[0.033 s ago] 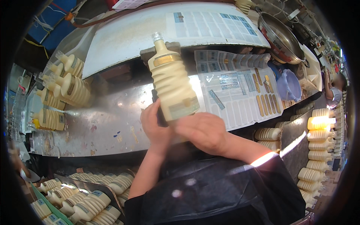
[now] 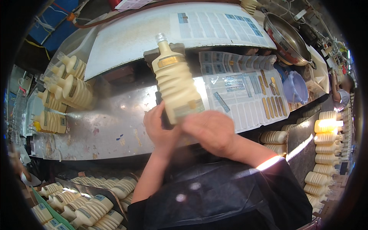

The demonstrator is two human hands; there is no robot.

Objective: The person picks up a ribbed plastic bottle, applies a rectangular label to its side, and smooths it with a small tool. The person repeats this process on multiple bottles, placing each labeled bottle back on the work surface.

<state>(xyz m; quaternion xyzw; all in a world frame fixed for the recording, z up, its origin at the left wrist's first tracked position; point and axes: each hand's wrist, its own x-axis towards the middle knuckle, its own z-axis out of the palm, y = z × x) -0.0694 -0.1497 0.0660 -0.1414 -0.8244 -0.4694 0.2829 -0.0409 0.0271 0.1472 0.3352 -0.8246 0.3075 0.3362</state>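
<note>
A cream-coloured bottle (image 2: pixel 174 82) with a wavy ribbed body and a clear screw neck lies on a dark rest, its neck pointing away from me. It has a gold label (image 2: pixel 169 61) near the shoulder and a pale see-through label (image 2: pixel 188 109) by its base. My left hand (image 2: pixel 157 124) is closed against the left side of the base and steadies it. Over the lower right end of the bottle lies my right hand (image 2: pixel 211 130), slightly blurred, its fingers stretched out flat across the pale label and partly hiding it.
Label sheets (image 2: pixel 245 96) with blue and gold strips lie right of the bottle, beside a lavender basket (image 2: pixel 295 87) and a large metal pan (image 2: pixel 287 38). Several similar bottles (image 2: pixel 71 90) stand at the left of the metal table (image 2: pixel 99 130). Crates of bottles (image 2: pixel 90 209) sit below.
My right hand has moved slightly up and to the right over the base, covering more of the pale label. My left hand and the bottle have hardly moved.
</note>
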